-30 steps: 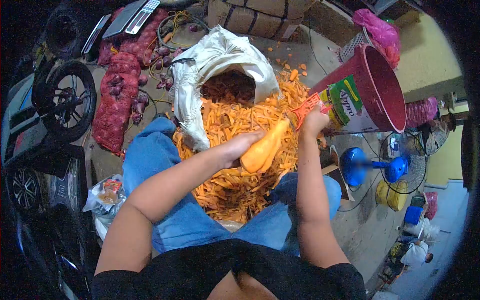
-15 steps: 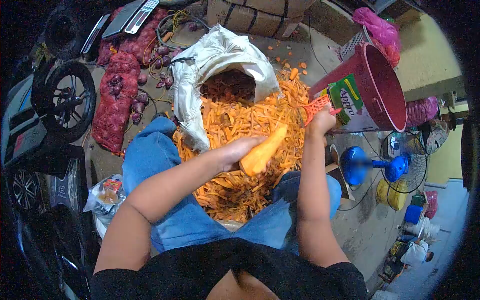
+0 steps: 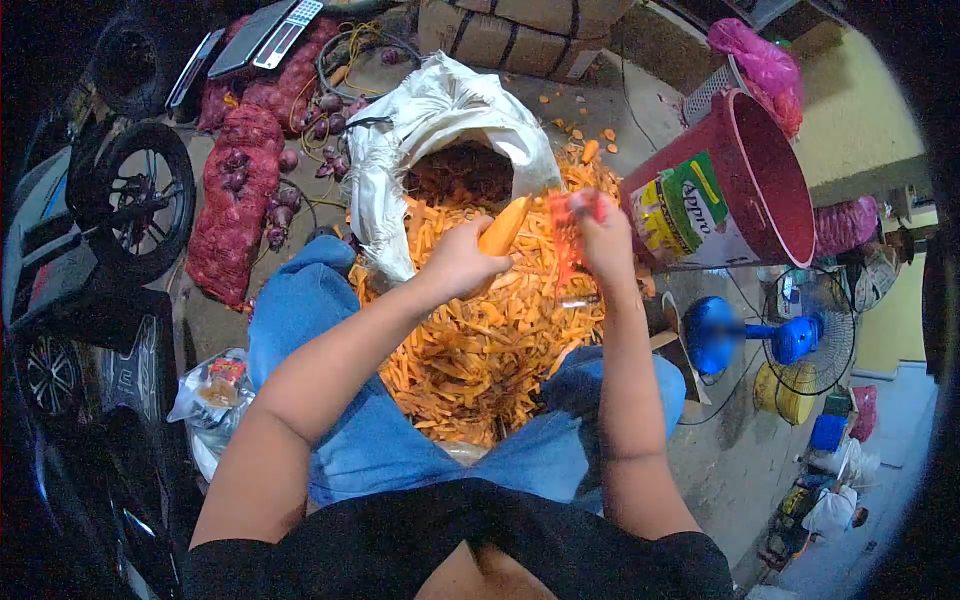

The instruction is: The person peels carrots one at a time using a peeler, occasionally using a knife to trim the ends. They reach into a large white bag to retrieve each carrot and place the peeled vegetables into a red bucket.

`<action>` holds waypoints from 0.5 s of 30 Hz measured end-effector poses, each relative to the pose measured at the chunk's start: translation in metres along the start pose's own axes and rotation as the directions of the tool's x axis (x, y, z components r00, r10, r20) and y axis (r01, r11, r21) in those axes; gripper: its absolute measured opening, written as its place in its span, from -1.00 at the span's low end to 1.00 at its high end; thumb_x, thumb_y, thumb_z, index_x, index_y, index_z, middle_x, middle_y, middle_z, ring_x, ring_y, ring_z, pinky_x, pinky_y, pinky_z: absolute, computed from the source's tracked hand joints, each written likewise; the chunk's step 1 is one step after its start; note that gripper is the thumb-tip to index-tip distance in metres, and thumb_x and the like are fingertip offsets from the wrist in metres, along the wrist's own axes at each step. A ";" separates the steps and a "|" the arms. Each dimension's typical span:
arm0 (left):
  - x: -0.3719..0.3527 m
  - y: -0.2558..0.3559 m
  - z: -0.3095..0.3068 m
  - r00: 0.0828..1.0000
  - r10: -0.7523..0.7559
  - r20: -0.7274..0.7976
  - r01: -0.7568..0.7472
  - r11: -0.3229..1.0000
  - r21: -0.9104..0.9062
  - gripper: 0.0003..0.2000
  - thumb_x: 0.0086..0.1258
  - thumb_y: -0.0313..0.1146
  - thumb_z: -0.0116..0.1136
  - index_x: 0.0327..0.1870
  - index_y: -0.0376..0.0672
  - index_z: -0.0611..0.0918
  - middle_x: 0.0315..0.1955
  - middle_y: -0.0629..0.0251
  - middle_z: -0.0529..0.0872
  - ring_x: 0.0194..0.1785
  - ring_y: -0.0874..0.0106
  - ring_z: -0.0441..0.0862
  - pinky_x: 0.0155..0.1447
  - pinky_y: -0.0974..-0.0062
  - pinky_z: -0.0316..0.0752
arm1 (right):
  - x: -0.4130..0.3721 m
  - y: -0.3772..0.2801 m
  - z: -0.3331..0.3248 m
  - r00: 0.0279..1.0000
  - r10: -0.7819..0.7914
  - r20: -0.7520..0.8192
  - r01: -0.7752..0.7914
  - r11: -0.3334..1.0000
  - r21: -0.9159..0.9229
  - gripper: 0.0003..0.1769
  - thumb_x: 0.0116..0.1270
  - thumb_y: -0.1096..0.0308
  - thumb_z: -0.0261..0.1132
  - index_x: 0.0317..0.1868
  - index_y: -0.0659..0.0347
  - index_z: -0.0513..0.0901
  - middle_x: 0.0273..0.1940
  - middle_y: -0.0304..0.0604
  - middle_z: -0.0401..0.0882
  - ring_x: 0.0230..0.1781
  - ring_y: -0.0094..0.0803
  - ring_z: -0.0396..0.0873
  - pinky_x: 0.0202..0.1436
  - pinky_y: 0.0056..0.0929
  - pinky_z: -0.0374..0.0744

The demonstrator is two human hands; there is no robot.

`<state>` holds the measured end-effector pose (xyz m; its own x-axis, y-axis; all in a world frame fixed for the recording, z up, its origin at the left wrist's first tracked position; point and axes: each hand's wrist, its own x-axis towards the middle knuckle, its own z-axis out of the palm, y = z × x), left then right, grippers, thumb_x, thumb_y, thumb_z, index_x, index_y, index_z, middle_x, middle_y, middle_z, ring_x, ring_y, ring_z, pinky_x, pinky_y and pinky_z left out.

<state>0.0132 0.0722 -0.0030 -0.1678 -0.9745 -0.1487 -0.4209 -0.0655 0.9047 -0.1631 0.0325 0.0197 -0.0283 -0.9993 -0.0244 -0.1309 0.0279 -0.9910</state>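
Note:
My left hand (image 3: 465, 260) is wrapped round a peeled orange carrot (image 3: 507, 228), whose narrow end points up and right. To its right, my right hand (image 3: 604, 236) grips a red peeler (image 3: 567, 238), blurred by motion and apart from the carrot. Beneath both hands lies a big heap of orange peelings (image 3: 470, 350), spread between my knees. Behind the heap a white sack (image 3: 380, 200) lies with its mouth open, and more orange pieces show inside it.
A large red bucket (image 3: 740, 180) lies tilted at the right, near a blue fan (image 3: 715, 335). Red net bags of onions (image 3: 235, 205) and a scale (image 3: 290, 35) are at the left, beside a motorcycle wheel (image 3: 140, 200). A person (image 3: 832, 512) is at the far lower right.
My left hand has moved up with the carrot, which now points more upward. My right hand has come left and slightly down with the peeler, away from the bucket.

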 end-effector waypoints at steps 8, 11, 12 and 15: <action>-0.004 0.016 -0.007 0.997 0.042 -0.070 -0.030 0.985 0.172 -0.66 -0.12 -0.21 0.16 -0.33 -0.20 0.46 -0.48 0.05 0.54 -0.36 0.16 0.50 -0.29 0.33 0.37 | -0.021 -0.011 0.001 0.938 0.125 0.322 0.146 0.703 -0.696 -0.79 0.08 0.24 0.08 -0.36 0.20 0.47 -0.46 0.04 0.48 -0.40 -0.08 0.46 -0.36 -0.30 0.40; -0.005 0.014 -0.008 0.992 0.113 -0.055 -0.099 0.974 0.202 -0.66 -0.11 -0.21 0.15 -0.32 -0.19 0.46 -0.49 0.05 0.54 -0.35 0.15 0.49 -0.30 0.33 0.37 | -0.021 -0.009 0.003 0.939 0.159 0.304 0.127 0.662 -0.738 -0.79 0.09 0.23 0.06 -0.38 0.19 0.48 -0.47 0.05 0.48 -0.41 -0.08 0.46 -0.37 -0.26 0.39; -0.005 0.014 -0.009 0.987 0.154 -0.045 -0.142 0.968 0.207 -0.66 -0.11 -0.21 0.15 -0.30 -0.19 0.46 -0.49 0.04 0.53 -0.36 0.14 0.48 -0.30 0.33 0.37 | -0.020 -0.006 0.002 0.940 0.159 0.303 0.126 0.662 -0.739 -0.79 0.09 0.23 0.06 -0.38 0.19 0.48 -0.47 0.05 0.48 -0.41 -0.08 0.46 -0.37 -0.26 0.39; -0.008 0.020 -0.015 0.959 0.239 0.153 -0.266 0.945 0.190 -0.65 -0.08 -0.23 0.16 -0.26 -0.18 0.46 -0.51 0.09 0.54 -0.39 0.23 0.51 -0.30 0.39 0.38 | -0.011 0.015 -0.004 0.917 0.113 0.382 0.168 0.759 -0.629 -0.81 0.08 0.25 0.06 -0.39 0.17 0.51 -0.47 0.04 0.48 -0.40 -0.08 0.46 -0.35 -0.25 0.40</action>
<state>0.0195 0.0759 0.0228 -0.3981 -0.9172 0.0126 -0.5221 0.2379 0.8190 -0.1684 0.0437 0.0053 0.3377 -0.9230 -0.1843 -0.7270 -0.1314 -0.6739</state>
